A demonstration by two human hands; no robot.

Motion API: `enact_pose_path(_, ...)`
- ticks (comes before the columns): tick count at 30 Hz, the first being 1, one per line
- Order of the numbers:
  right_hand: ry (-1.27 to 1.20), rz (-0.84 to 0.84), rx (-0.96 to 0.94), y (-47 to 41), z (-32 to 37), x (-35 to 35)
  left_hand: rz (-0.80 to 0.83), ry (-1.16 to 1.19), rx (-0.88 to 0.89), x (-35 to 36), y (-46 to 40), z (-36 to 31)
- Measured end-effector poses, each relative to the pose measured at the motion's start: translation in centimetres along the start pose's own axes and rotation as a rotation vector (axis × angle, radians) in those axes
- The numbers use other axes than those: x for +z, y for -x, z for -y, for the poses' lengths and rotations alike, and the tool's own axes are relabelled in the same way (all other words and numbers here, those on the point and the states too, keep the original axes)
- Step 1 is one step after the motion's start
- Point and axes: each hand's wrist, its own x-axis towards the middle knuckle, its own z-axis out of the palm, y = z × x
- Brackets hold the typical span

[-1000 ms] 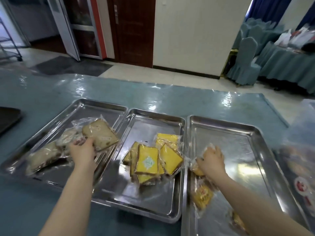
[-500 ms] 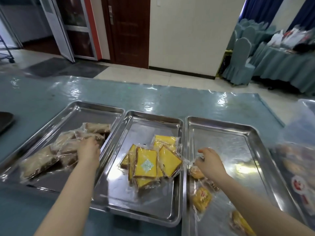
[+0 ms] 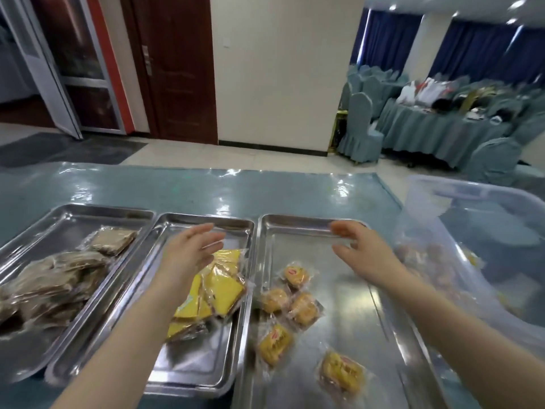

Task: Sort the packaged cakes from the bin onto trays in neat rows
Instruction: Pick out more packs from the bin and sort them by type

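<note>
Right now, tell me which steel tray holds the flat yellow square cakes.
The middle steel tray, under the left hand. The left steel tray holds brown cakes; the right steel tray holds round golden ones.

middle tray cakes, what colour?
Bright yellow cakes in clear wrappers, seen in the head view.

Cream wall [image 3: 283,69] in the middle. Dark brown door [image 3: 180,69] at its left, w/ a glass door [image 3: 73,69] swung open next to it. Pale tile floor [image 3: 230,156] and a dark mat [image 3: 67,147]. At the right, blue curtains [image 3: 474,51], ceiling lights [image 3: 517,3], a round table w/ teal cloth [image 3: 436,131] & covered chairs [image 3: 359,128].
</note>
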Motion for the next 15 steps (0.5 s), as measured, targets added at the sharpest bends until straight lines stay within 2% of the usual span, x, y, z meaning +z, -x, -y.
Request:
enact_pose_path(2, 0.008, -0.046, -0.047, 0.7, -1.0, -3.8, 0.073, -0.030, 0.005, 3.2, 1.0, 0.1)
enact_pose_path(6, 0.028, -0.009, -0.072, 2.7, -4.4, -10.5, 0.150, -0.056, 0.006, 10.3, 2.8, 1.1)
enact_pose_path(11, 0.080, 0.002, -0.006, 5.1, -11.6, -18.1, 0.205, -0.097, 0.011, 20.4, 5.4, 2.7)
enact_pose_path(15, 0.229, 0.146, 0.099, 6.0, -18.5, -23.0, 0.272, -0.147, 0.042, 27.5, 7.4, 4.0)
